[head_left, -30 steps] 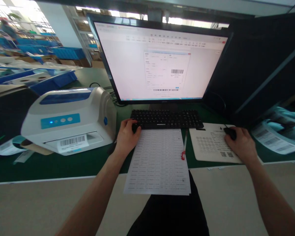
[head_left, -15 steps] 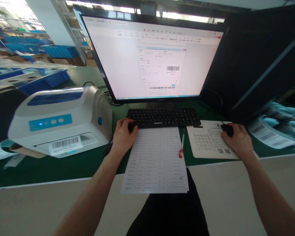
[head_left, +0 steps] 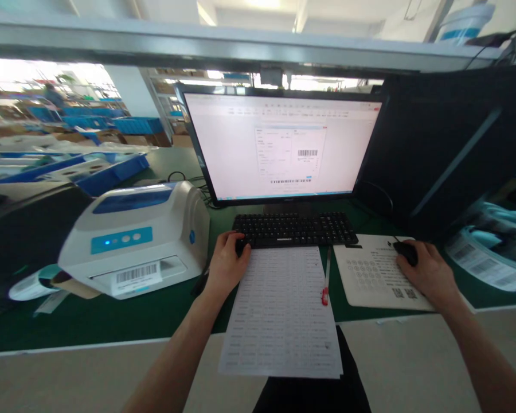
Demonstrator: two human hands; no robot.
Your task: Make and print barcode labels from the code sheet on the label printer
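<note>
My left hand (head_left: 227, 261) rests with curled fingers on the left end of the black keyboard (head_left: 296, 228), gripping nothing. My right hand (head_left: 427, 274) is cupped over a black mouse (head_left: 406, 252) on a white printed pad (head_left: 376, 269). A printed sheet of small text (head_left: 284, 310) lies between my hands, hanging over the table's front edge. A pen with a red clip (head_left: 326, 281) lies along the sheet's right side. The monitor (head_left: 284, 146) behind the keyboard shows a dialog box with a barcode.
A white and blue label printer (head_left: 133, 241) sits to the left with a barcode label sticking out of its slot. A black panel (head_left: 447, 149) stands at the right. Blue trays (head_left: 107, 172) lie at the back left, label rolls (head_left: 485, 264) at the far right.
The camera has tilted up, so everything sits lower in the picture and an overhead shelf edge now shows. Both hands remain on the keyboard and the mouse.
</note>
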